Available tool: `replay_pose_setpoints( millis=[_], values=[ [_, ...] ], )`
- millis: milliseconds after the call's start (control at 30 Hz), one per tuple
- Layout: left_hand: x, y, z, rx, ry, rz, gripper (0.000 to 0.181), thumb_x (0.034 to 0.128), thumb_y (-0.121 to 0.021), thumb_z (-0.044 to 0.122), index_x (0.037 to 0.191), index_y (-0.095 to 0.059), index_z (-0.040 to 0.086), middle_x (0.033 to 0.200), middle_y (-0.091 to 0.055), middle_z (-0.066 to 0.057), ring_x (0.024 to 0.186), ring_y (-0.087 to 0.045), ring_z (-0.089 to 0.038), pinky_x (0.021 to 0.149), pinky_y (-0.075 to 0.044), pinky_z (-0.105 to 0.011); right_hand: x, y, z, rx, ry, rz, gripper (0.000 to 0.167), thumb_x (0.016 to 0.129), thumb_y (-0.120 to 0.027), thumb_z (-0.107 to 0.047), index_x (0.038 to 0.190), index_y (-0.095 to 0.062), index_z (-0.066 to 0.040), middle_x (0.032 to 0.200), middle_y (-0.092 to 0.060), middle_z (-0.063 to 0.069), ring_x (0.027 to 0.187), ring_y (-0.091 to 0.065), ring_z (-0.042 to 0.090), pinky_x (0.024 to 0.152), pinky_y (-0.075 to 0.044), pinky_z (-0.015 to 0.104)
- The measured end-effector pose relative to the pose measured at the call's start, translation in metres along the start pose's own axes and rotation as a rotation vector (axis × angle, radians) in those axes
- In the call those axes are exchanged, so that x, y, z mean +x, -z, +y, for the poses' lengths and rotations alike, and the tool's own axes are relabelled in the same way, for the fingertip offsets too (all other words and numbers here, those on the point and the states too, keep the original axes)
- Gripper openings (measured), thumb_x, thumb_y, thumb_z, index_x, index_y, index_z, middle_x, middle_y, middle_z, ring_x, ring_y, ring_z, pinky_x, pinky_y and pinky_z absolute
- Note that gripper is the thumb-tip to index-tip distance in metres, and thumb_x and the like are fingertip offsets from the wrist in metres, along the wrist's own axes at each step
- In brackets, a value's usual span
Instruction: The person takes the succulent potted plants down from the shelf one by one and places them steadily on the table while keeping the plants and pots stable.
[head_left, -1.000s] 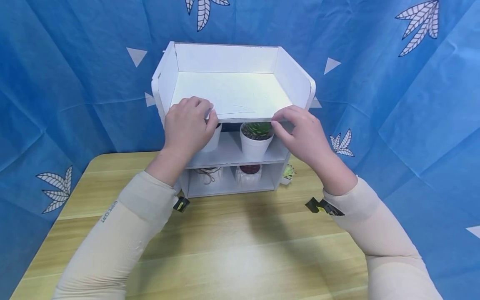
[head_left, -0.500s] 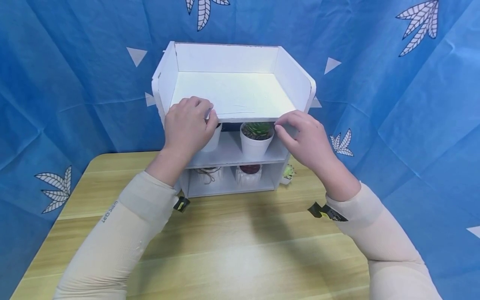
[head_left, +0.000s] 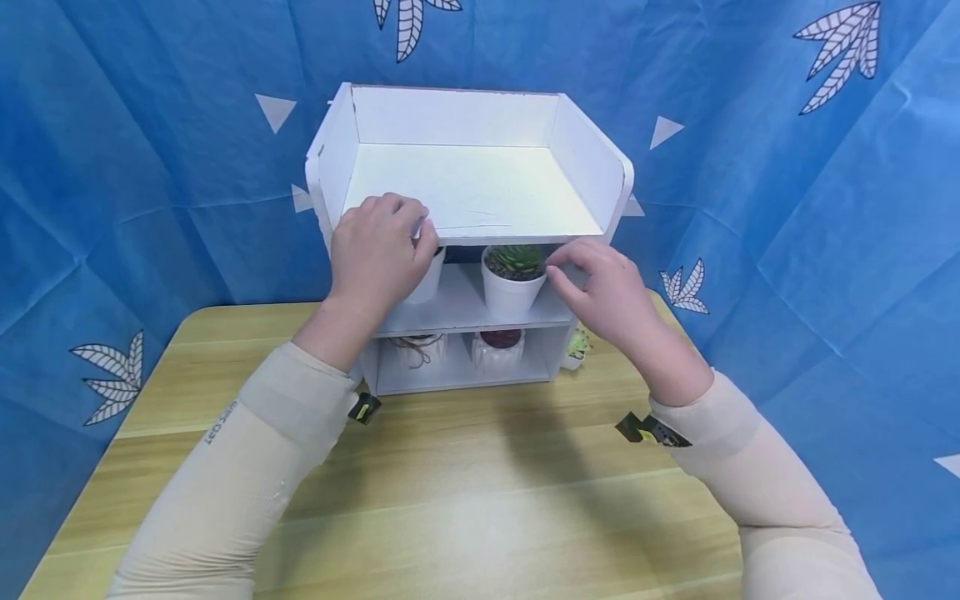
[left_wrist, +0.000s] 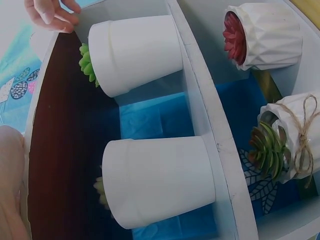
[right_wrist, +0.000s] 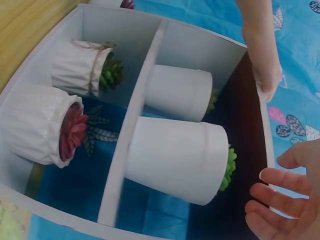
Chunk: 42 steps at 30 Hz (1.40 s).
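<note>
The wood-grain table (head_left: pixel 480 483) takes up the near ground, and at its far side stands the white shelf unit (head_left: pixel 465 327). At its front, the left hand (head_left: pixel 378 250) bends over the left of the top board's edge; whether it grips or merely rests, I cannot tell. Steady pressure there would probably keep the unit from shifting. The right hand (head_left: pixel 600 279), its fingers loosely spread and holding nothing, hangs just in front of the smooth white pot (head_left: pixel 510 292) with the green succulent, at right on the middle tier, not touching it. Headroom under the top board looks tight, so fingers should enter low, take the tapered wall rather than the leaves, and keep the pot upright lest gravel spill. Leave clearance at left for the other smooth pot (head_left: pixel 425 283), partly hidden by the left hand.
</note>
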<state>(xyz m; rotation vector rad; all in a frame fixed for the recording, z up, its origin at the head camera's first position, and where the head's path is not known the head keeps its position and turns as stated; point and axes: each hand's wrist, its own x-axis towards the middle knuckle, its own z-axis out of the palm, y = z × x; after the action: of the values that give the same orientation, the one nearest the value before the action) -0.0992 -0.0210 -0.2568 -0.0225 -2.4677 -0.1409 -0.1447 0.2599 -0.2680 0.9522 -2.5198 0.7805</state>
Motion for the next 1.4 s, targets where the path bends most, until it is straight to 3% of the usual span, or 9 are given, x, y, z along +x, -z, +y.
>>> replay_pose_setpoints(
  millis=[400,867,1067,1400],
  values=[
    [0.008,-0.009,-0.017,-0.017,-0.023,-0.004,0.046,0.1017,-0.037,0.038,0.118,-0.07,0.01,0.119,-0.069,-0.013,0.107,-0.064,-0.031,0.085,-0.054,-0.046,0.009,-0.023,0.002,-0.025,-0.076,-0.039,0.024,0.098,-0.063,-0.025,0.11,-0.073,-0.006,0.116,-0.069,0.01,0.11,-0.063,0.029,0.096,-0.049,0.05],
    [0.011,-0.011,-0.019,-0.014,-0.023,-0.008,0.045,0.1015,-0.038,0.038,0.118,-0.07,0.011,0.12,-0.068,-0.013,0.109,-0.064,-0.031,0.087,-0.054,-0.045,0.014,-0.031,0.004,-0.035,-0.209,-0.096,0.029,0.099,-0.061,-0.028,0.115,-0.07,-0.005,0.121,-0.066,0.013,0.11,-0.063,0.033,0.094,-0.05,0.051],
    [0.011,-0.011,-0.019,-0.008,-0.025,-0.009,0.045,0.1016,-0.038,0.038,0.118,-0.07,0.011,0.121,-0.068,-0.013,0.109,-0.064,-0.031,0.087,-0.054,-0.045,0.016,-0.034,0.003,-0.05,-0.253,-0.139,0.039,0.098,-0.062,-0.031,0.124,-0.065,-0.003,0.126,-0.062,0.015,0.11,-0.061,0.033,0.093,-0.051,0.052],
    [0.012,-0.012,-0.02,0.0,-0.029,-0.001,0.045,0.1017,-0.038,0.038,0.118,-0.07,0.01,0.12,-0.069,-0.013,0.108,-0.064,-0.03,0.087,-0.054,-0.045,0.018,-0.042,0.002,-0.089,-0.255,-0.146,0.063,0.093,-0.066,-0.042,0.135,-0.054,0.003,0.126,-0.059,0.02,0.105,-0.06,0.033,0.089,-0.051,0.05]
  ],
)
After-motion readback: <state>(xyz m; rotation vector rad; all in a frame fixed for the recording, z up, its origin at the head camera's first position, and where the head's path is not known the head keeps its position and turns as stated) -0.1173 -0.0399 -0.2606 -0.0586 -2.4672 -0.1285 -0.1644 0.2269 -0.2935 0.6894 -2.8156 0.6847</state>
